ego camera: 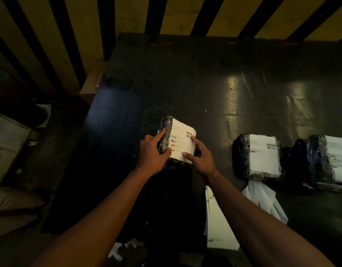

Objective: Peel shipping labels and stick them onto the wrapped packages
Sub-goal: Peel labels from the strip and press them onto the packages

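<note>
A dark wrapped package (166, 132) lies on the black table (214, 89) with a white shipping label (180, 140) on its top. My left hand (151, 151) grips the package's left side, thumb at the label's near edge. My right hand (202, 157) presses on the label with thumb and forefinger spread. Two more wrapped packages, one (241, 155) and another (318, 160) further right, each carry a white label. A stack of label sheets (218, 228) lies near the front edge, under my right forearm.
Loose white backing papers (266, 199) lie beside the label stack. A yellow and black striped wall (127, 14) stands behind the table. To the left, off the table, are boxes (6, 135) and bags on the floor.
</note>
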